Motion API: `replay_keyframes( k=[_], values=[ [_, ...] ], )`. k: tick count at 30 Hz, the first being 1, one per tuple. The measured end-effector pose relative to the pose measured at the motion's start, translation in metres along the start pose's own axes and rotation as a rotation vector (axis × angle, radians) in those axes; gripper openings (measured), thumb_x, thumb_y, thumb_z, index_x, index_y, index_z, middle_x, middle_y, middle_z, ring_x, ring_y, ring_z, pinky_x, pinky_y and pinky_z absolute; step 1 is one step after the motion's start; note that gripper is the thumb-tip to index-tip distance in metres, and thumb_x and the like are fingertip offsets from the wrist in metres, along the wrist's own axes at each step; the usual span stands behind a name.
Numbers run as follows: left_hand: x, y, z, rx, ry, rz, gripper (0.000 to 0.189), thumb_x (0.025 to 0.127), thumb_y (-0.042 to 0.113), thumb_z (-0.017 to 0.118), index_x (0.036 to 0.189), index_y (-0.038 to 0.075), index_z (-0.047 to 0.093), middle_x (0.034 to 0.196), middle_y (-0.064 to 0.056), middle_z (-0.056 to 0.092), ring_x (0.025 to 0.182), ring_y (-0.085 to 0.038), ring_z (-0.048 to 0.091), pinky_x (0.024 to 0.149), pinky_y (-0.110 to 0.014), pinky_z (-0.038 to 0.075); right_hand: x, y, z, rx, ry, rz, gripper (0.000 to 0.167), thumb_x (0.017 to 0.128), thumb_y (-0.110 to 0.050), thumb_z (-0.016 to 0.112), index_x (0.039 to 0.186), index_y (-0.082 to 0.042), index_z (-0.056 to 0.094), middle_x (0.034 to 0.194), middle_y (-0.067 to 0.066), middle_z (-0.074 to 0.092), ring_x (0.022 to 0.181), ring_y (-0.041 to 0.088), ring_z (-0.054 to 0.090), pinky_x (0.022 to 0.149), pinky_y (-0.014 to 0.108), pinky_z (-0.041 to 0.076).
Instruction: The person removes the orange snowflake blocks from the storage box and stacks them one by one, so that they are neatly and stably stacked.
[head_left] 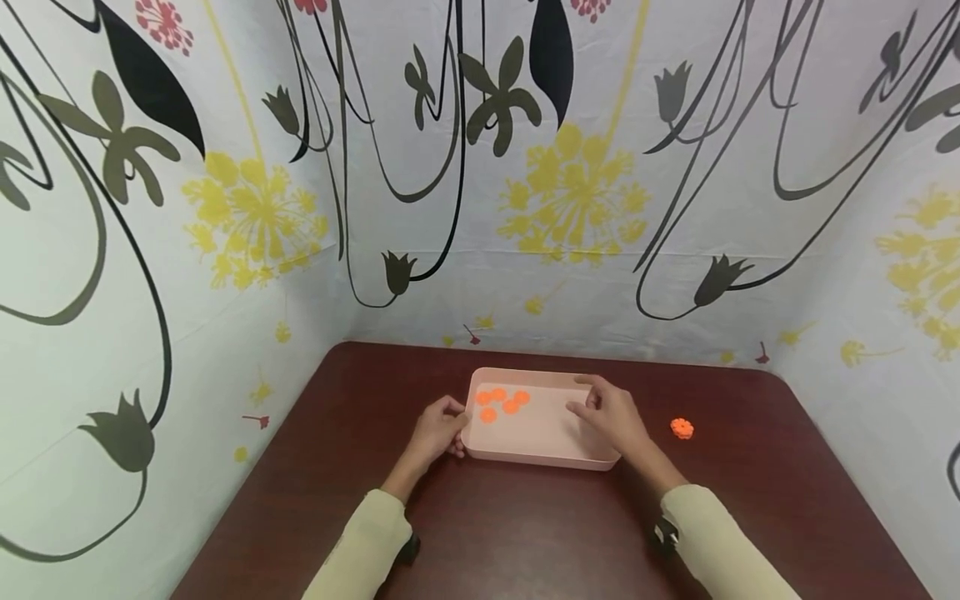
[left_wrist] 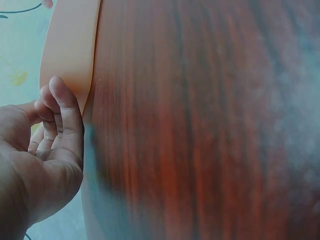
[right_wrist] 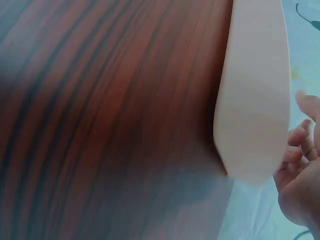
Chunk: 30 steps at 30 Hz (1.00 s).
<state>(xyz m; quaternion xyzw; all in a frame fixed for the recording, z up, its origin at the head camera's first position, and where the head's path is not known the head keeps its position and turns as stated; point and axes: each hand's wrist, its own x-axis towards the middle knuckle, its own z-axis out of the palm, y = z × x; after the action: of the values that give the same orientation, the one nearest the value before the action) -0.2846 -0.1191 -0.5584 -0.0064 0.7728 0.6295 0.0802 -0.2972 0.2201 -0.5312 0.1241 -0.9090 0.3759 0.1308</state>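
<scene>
A shallow pale pink tray [head_left: 540,460] lies on the dark table. Several flat round orange pieces [head_left: 488,415] rest inside it toward the left. At the tray's left end my left hand [head_left: 437,429] grips the wall, thumb near the rim and other fingers against the outside. In the left wrist view, this hand [left_wrist: 52,135] has its fingertips right at the tray's corner. My right hand [head_left: 611,412] is over the right part of the tray, thumb and index finger apart with nothing seen between them. The right wrist view has that hand [right_wrist: 305,160] beside the tray's outer wall [right_wrist: 252,100].
Right of the tray, a small orange cluster with a scalloped outline [head_left: 682,428] sits on the dark reddish-brown table [head_left: 525,533]. Patterned white cloth [head_left: 450,225] with flowers surrounds the table at the back and both sides.
</scene>
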Motion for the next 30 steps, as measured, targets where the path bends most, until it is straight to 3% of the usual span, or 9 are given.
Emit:
replay_keyframes(
  k=[5,7,11,21,25,30],
  values=[
    [-0.001,0.001,-0.002,0.009,0.012,0.005,0.025,0.103,0.013,0.062,0.123,-0.002,0.061,0.063,-0.003,0.056,0.051,-0.014,0.06,0.052,-0.034,0.064,0.012,-0.01,0.027,0.067,0.001,-0.089,0.043,0.086,-0.008,0.087,0.126,0.0,0.074,0.068,0.002,0.062,0.059,0.005,0.05,0.055,0.02,0.042],
    [-0.001,0.0,-0.002,0.005,0.017,0.004,0.025,0.103,0.013,0.063,0.123,-0.001,0.061,0.063,-0.003,0.056,0.051,-0.014,0.06,0.052,-0.034,0.064,0.014,-0.014,0.036,0.112,-0.028,-0.066,0.044,0.087,-0.007,0.086,0.127,0.002,0.072,0.068,0.003,0.062,0.06,0.006,0.05,0.056,0.02,0.043],
    [0.001,-0.002,-0.001,-0.003,0.011,0.004,0.024,0.103,0.014,0.063,0.122,0.0,0.061,0.063,-0.002,0.056,0.052,-0.013,0.06,0.052,-0.034,0.065,0.016,-0.021,0.05,0.145,-0.09,0.062,0.045,0.093,-0.015,0.082,0.134,-0.005,0.07,0.071,0.0,0.059,0.061,0.009,0.049,0.057,0.021,0.041],
    [0.0,-0.001,0.001,-0.016,0.008,0.006,0.023,0.102,0.013,0.064,0.121,-0.001,0.062,0.062,-0.003,0.056,0.051,-0.014,0.06,0.052,-0.035,0.065,0.029,-0.017,0.072,0.108,-0.16,0.169,0.036,0.095,-0.021,0.08,0.129,-0.012,0.074,0.074,0.002,0.06,0.064,0.016,0.047,0.058,0.027,0.04],
    [-0.001,0.0,0.0,-0.01,0.017,-0.002,0.021,0.102,0.013,0.063,0.12,0.001,0.061,0.062,-0.004,0.057,0.05,-0.014,0.06,0.052,-0.035,0.065,0.033,-0.017,0.076,0.04,-0.186,0.176,0.039,0.092,-0.024,0.083,0.129,-0.018,0.075,0.082,0.001,0.063,0.072,0.016,0.049,0.063,0.029,0.039],
    [0.0,0.0,0.002,-0.01,0.011,-0.004,0.023,0.102,0.012,0.062,0.121,-0.001,0.061,0.062,-0.004,0.057,0.049,-0.014,0.06,0.052,-0.035,0.065,0.036,-0.016,0.077,-0.057,-0.208,0.182,0.042,0.092,-0.031,0.084,0.132,-0.025,0.073,0.08,0.0,0.064,0.069,0.015,0.05,0.059,0.029,0.037]
  ],
)
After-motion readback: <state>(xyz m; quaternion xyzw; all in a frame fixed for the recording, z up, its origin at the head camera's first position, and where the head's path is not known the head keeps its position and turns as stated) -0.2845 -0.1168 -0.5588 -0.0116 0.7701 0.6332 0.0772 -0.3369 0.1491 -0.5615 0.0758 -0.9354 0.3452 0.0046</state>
